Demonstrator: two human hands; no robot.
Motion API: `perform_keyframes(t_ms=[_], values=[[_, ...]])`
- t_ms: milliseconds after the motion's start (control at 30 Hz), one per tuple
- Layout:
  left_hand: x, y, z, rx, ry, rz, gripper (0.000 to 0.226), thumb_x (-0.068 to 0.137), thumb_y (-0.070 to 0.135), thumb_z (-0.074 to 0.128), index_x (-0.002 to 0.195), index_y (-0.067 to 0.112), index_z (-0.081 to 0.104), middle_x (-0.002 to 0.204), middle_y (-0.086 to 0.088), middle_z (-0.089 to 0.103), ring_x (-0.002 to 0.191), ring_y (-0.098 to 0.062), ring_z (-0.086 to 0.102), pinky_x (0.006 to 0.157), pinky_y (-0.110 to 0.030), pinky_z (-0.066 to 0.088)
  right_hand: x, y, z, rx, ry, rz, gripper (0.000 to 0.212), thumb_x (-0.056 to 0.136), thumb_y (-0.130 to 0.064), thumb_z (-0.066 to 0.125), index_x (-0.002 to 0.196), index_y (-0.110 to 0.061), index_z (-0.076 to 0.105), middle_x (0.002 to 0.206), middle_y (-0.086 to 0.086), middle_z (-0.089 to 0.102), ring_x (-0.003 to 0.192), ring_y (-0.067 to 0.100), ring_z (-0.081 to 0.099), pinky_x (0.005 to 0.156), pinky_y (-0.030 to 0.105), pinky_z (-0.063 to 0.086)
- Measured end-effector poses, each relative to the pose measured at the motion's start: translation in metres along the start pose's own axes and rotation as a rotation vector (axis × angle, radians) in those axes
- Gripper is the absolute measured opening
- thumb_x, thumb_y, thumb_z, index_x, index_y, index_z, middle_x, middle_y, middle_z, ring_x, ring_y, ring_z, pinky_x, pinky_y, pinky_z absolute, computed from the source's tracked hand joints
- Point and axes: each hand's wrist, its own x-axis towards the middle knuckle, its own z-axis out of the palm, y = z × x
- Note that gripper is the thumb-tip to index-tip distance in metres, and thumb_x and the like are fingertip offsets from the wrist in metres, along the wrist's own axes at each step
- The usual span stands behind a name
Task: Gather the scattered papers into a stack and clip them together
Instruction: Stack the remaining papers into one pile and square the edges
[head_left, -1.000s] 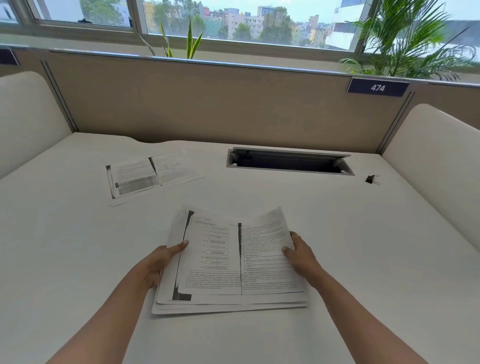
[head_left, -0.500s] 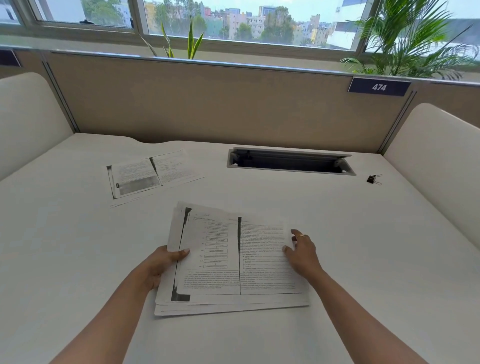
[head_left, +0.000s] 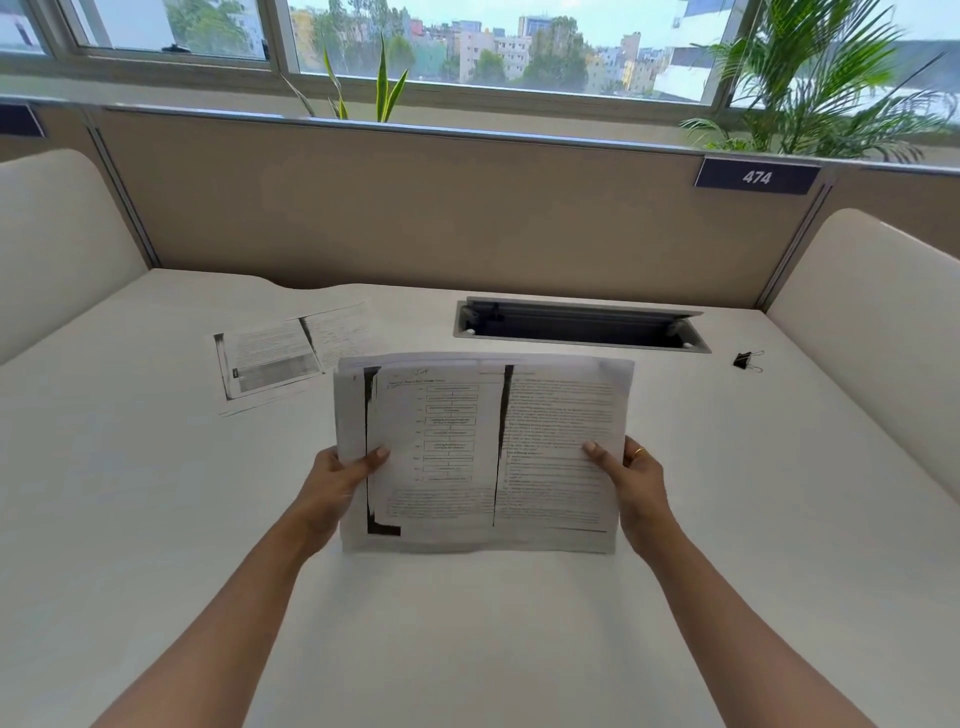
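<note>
- Stack (head_left: 483, 452): held upright over mid-desk (head_left: 519, 649); left hand (head_left: 332, 483) grips its left edge, right hand (head_left: 634, 483) its right edge.
- Handling: likely light, limp, sheets prone to slip; pinch both side edges.
- Loose paper (head_left: 291, 353) lies far left; clip (head_left: 747, 360) far right.

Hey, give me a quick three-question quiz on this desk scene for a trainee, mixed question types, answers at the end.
1. True or false: the clip is already on the stack.
2. The stack is held by: A) one hand, B) both hands, C) no hand.
3. Fill in: the loose papers lie on the desk to the stack's ____.

Key
1. False; it lies on the desk, far right.
2. B; the left hand and right hand grip its side edges.
3. left
</note>
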Motion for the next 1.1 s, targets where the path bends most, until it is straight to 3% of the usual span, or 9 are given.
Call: perform_keyframes(t_ms=[67, 167, 333, 400, 500, 667, 767, 900, 1100], values=[[0.001, 0.006, 0.005, -0.014, 0.014, 0.075, 0.014, 0.087, 0.011, 0.057, 0.098, 0.015, 0.064, 0.093, 0.0, 0.071, 0.091, -0.023, 0.064, 0.069, -0.025, 0.056, 0.002, -0.007, 0.002, 0.036, 0.027, -0.077, 0.054, 0.048, -0.049, 0.083, 0.09, -0.017, 0.07, 0.09, 0.001, 0.074, 0.084, 0.02, 0.07, 0.067, 0.027, 0.058], [0.003, 0.011, 0.01, -0.012, -0.001, 0.14, 0.017, 0.079, 0.01, 0.067, 0.093, 0.02, 0.066, 0.082, 0.01, 0.074, 0.088, -0.018, 0.065, 0.074, -0.029, 0.055, 0.003, -0.012, 0.003, 0.061, 0.02, -0.151, 0.05, 0.046, -0.051, 0.084, 0.085, -0.021, 0.072, 0.086, -0.004, 0.075, 0.08, 0.016, 0.069, 0.066, 0.028, 0.058], [0.001, 0.008, 0.007, -0.013, -0.05, 0.171, 0.048, 0.047, 0.029, 0.079, 0.094, 0.022, 0.067, 0.086, 0.012, 0.075, 0.084, -0.007, 0.07, 0.071, -0.019, 0.057, 0.001, -0.004, -0.001, -0.014, 0.001, -0.107, 0.023, 0.067, -0.012, 0.079, 0.086, -0.017, 0.068, 0.081, -0.007, 0.073, 0.083, 0.016, 0.066, 0.069, 0.024, 0.055], [0.0, 0.003, 0.006, -0.008, -0.028, 0.171, 0.038, 0.057, 0.018, 0.08, 0.092, 0.022, 0.067, 0.084, 0.013, 0.075, 0.084, -0.009, 0.069, 0.074, -0.022, 0.056, 0.0, 0.0, -0.002, -0.046, -0.009, -0.079, 0.027, 0.064, -0.015, 0.081, 0.088, -0.018, 0.068, 0.087, -0.004, 0.072, 0.088, 0.016, 0.066, 0.076, 0.029, 0.055], [0.0, -0.002, 0.006, 0.013, 0.012, 0.141, 0.03, 0.076, -0.002, 0.068, 0.093, 0.022, 0.066, 0.083, 0.012, 0.074, 0.093, -0.016, 0.064, 0.084, -0.032, 0.053, 0.0, 0.005, -0.004, -0.078, -0.029, -0.057, 0.051, 0.044, -0.041, 0.088, 0.086, -0.02, 0.069, 0.085, -0.005, 0.074, 0.086, 0.013, 0.068, 0.074, 0.026, 0.056], [0.0, 0.001, 0.007, 0.042, 0.005, 0.127, 0.03, 0.076, -0.001, 0.067, 0.091, 0.024, 0.067, 0.087, 0.011, 0.072, 0.093, -0.016, 0.063, 0.087, -0.037, 0.051, 0.001, 0.003, -0.007, -0.092, -0.035, -0.046, 0.037, 0.052, -0.028, 0.086, 0.084, -0.021, 0.07, 0.088, -0.003, 0.072, 0.093, 0.022, 0.066, 0.076, 0.029, 0.053], [-0.005, 0.013, 0.009, 0.04, -0.013, 0.16, 0.026, 0.057, 0.023, 0.081, 0.08, 0.03, 0.073, 0.081, 0.013, 0.075, 0.081, -0.01, 0.068, 0.071, -0.024, 0.056, 0.0, -0.008, -0.008, -0.111, -0.054, -0.076, 0.064, 0.03, -0.051, 0.087, 0.086, -0.022, 0.071, 0.086, -0.007, 0.074, 0.086, 0.014, 0.068, 0.071, 0.024, 0.053], [-0.006, 0.036, 0.011, 0.001, 0.052, 0.278, 0.052, 0.029, 0.052, 0.086, 0.074, 0.027, 0.074, 0.074, 0.012, 0.074, 0.071, -0.005, 0.068, 0.059, -0.016, 0.054, 0.002, -0.03, -0.005, -0.064, -0.039, -0.172, 0.07, 0.03, -0.059, 0.084, 0.088, -0.023, 0.068, 0.079, -0.01, 0.074, 0.075, 0.007, 0.068, 0.063, 0.021, 0.055], [-0.009, 0.062, 0.023, -0.065, 0.121, 0.427, 0.053, 0.034, 0.074, 0.074, 0.069, 0.034, 0.074, 0.069, 0.015, 0.072, 0.065, 0.0, 0.063, 0.054, -0.013, 0.049, 0.0, -0.053, 0.013, -0.041, 0.071, -0.29, 0.077, 0.037, -0.087, 0.06, 0.07, -0.018, 0.059, 0.059, -0.015, 0.061, 0.06, 0.0, 0.058, 0.051, 0.011, 0.045]])
